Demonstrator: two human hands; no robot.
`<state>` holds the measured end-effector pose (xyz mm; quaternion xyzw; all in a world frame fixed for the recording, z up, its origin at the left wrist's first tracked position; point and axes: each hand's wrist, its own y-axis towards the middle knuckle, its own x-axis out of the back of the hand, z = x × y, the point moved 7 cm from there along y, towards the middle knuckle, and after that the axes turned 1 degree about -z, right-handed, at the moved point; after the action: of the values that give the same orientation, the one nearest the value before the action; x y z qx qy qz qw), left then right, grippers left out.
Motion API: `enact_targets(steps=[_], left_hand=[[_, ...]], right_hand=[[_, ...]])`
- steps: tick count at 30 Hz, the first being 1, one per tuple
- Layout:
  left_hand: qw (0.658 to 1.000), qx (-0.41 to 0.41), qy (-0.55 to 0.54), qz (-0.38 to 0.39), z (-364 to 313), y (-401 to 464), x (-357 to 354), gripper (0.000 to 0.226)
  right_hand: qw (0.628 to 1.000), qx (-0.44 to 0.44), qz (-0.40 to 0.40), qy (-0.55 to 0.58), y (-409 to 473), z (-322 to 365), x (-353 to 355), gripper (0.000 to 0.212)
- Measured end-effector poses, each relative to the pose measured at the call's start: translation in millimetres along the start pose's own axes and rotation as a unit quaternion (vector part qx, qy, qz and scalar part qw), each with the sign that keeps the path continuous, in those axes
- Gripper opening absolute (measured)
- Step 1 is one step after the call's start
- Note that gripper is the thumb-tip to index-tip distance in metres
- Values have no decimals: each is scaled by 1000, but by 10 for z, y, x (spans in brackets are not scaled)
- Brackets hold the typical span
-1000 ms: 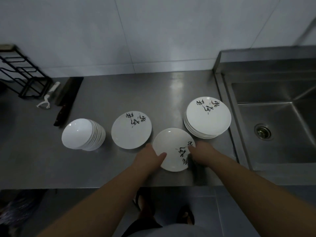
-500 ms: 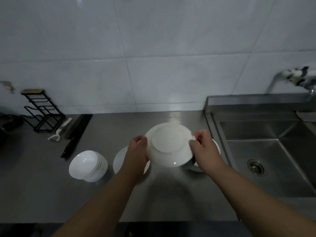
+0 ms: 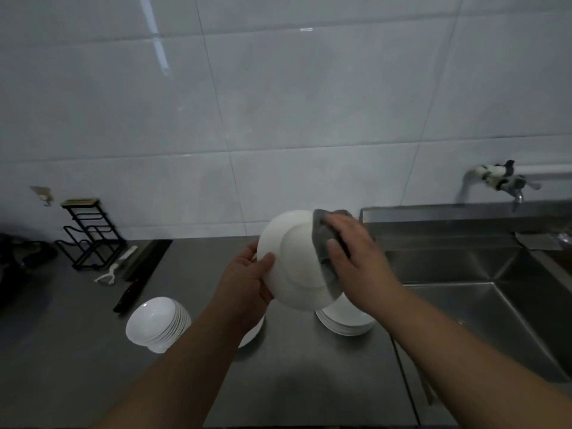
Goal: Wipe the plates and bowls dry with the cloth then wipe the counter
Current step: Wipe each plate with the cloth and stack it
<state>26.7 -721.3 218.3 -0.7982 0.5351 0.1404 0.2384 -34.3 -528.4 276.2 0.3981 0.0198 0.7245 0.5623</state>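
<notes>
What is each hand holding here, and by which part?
Left hand grips the plate by its left rim, underside toward the camera. Right hand presses the grey cloth against the plate's right side.

1. Held plate (image 3: 294, 261): underside faced camera; inner face hidden.
2. Lone plate (image 3: 252, 335) on tabletop (image 3: 309, 382): mostly behind left forearm.
3. Plate stack (image 3: 346, 320): partly covered by right hand (image 3: 356, 258).
4. Sink (image 3: 495, 305): cut by right edge.

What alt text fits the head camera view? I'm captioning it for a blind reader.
A left hand holds a white plate above a steel counter while the right hand presses a grey cloth on its underside. Stacked bowls and plates sit below, a sink at right.
</notes>
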Motion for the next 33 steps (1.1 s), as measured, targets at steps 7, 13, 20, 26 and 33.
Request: enact_targets(steps=[7,13,20,26,33], left_hand=[[999,-33,1,38,22,-273,-288,34],[998,-34,4,55,25,-378,-368,36],[998,-44,-32,28,44,-475,-362,40],[996,-76,-33,39,-220,-472,-309,33],[993,-28,23,110,-145,-633,-417,50]], right_hand=[[987,47,93,-122,-212,152,-54,83],[941,206,169,-209,-653,348,-219,85],[948,112,99,-280,-462,129,-22,90],[969,93,82,-215,-616,-36,83,85],[988,114,80,-71,-29,192,549,53]])
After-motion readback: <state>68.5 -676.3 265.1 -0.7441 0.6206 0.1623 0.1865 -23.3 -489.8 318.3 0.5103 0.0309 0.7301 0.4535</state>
